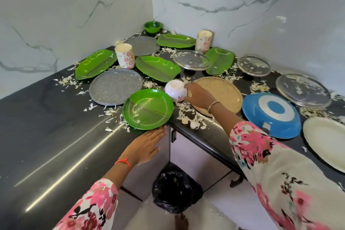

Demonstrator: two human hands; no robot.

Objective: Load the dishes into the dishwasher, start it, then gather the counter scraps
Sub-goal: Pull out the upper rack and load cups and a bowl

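Note:
My right hand grips a small white floral bowl, tipped on its side above the black counter, between a round green plate and a woven tan mat. My left hand is flat with straight fingers at the counter's inner corner, its fingertips at the near rim of the green plate. White peel scraps lie scattered over the counter among the dishes.
Green leaf-shaped plates, grey round plates, two floral cups, glass lids, a small green bowl, a blue bowl and a white plate cover the corner counter. A black-lined bin stands on the floor below.

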